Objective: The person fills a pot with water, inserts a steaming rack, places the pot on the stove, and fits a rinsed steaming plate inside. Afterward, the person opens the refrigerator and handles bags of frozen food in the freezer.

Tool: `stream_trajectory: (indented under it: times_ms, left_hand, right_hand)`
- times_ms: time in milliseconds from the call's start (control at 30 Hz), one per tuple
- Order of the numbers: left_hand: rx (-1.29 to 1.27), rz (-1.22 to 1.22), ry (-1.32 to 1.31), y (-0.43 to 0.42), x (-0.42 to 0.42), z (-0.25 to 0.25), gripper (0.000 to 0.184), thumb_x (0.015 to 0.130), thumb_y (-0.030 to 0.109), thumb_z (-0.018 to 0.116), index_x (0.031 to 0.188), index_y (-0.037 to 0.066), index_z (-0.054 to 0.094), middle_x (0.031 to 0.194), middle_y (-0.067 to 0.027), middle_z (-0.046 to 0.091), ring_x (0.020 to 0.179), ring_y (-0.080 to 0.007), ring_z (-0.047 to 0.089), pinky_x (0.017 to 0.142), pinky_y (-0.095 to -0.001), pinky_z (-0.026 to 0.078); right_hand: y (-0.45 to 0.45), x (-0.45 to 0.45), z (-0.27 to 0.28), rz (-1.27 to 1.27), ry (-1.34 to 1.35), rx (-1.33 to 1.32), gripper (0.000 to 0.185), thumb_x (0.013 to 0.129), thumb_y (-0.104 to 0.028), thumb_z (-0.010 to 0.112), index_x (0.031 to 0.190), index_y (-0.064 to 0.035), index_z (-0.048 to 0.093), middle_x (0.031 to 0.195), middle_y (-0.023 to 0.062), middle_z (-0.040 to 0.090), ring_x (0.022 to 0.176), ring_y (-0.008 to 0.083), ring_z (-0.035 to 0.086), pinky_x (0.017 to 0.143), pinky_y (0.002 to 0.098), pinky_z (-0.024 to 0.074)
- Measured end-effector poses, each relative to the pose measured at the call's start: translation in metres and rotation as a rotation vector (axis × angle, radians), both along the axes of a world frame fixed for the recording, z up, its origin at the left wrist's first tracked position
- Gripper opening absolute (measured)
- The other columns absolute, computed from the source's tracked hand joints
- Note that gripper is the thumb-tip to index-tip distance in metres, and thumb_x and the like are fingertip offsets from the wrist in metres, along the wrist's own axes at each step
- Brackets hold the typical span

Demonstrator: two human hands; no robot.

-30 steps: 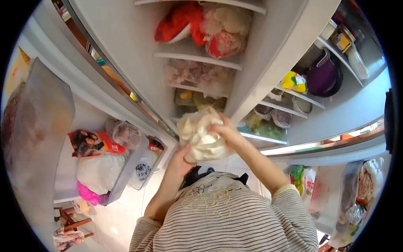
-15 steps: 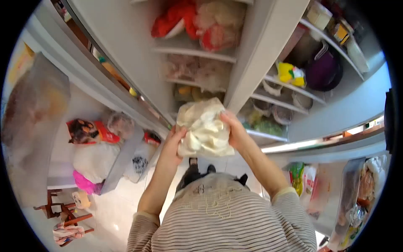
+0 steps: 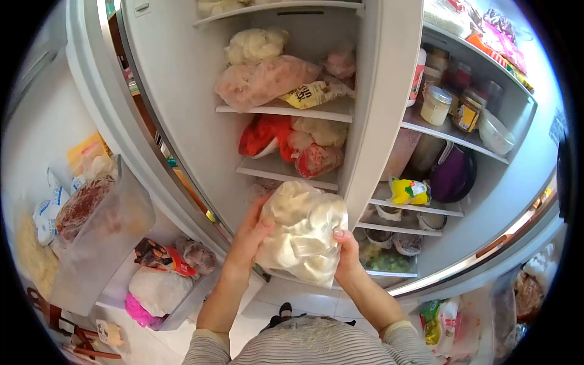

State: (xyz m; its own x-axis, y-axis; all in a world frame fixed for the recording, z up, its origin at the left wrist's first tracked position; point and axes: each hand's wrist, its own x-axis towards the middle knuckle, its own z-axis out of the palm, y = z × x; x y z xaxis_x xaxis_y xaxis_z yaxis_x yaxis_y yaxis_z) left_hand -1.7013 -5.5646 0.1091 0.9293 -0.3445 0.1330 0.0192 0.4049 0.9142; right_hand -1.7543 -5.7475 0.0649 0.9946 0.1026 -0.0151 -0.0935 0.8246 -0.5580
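A clear plastic bag of whitish, lumpy pieces (image 3: 302,234) is held between both hands in front of the open freezer compartment. My left hand (image 3: 248,238) grips its left edge, thumb on the front. At the right edge, my right hand (image 3: 348,254) pinches the bag with the thumb in front. Behind and above the bag, a freezer shelf (image 3: 286,173) carries a red bag (image 3: 266,137) and frosted bags. The shelf above it holds a large bag of pinkish food (image 3: 265,83), a pale bag (image 3: 257,46) and a yellow printed packet (image 3: 312,94).
Right of the divider, fridge shelves hold jars (image 3: 436,106), a purple item (image 3: 452,173) and a yellow packet (image 3: 409,191). Open doors on both sides carry filled bins, including a translucent one (image 3: 106,243) at left. A wooden stool (image 3: 82,340) stands lower left.
The view has tilted up, showing higher shelves. Both hands still hold the bag, now lower in the view and turned more upright. My right hand has shifted from the bag's top to its right edge.
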Motion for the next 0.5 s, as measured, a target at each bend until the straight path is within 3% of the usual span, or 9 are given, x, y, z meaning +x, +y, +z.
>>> stream_trajectory:
  times_ms: [100,233,500]
  left_hand:
    - [0.079,-0.071,-0.219,0.005,0.017,-0.004,0.080,0.074,0.026,0.071,0.135,0.000,0.028,0.132,-0.0132,0.041,0.123,-0.0219,0.038,0.101,-0.0326,0.031]
    - [0.125,-0.103,-0.080,0.007,0.023,-0.014,0.078,0.073,0.022,0.071,0.136,0.000,0.030,0.130,-0.0119,0.044,0.120,-0.0209,0.041,0.100,-0.0314,0.033]
    - [0.109,0.058,0.165,0.016,0.014,-0.013,0.064,0.079,0.023,0.067,0.131,0.000,0.038,0.118,-0.0103,0.054,0.106,-0.0161,0.054,0.090,-0.0259,0.041]
  right_hand:
    - [0.002,0.003,-0.001,-0.009,0.055,-0.043,0.055,0.072,-0.025,0.056,0.119,0.0019,0.045,0.111,0.0162,0.056,0.101,0.0288,0.057,0.089,0.0396,0.0461]
    - [0.006,0.009,-0.008,-0.043,0.069,-0.150,0.051,0.077,-0.027,0.051,0.120,0.0006,0.045,0.111,0.0156,0.056,0.101,0.0278,0.057,0.090,0.0389,0.0460]
    - [0.022,0.020,-0.006,-0.034,0.187,0.005,0.046,0.083,-0.033,0.054,0.118,-0.0045,0.047,0.112,0.0097,0.055,0.102,0.0213,0.054,0.090,0.0346,0.0433]
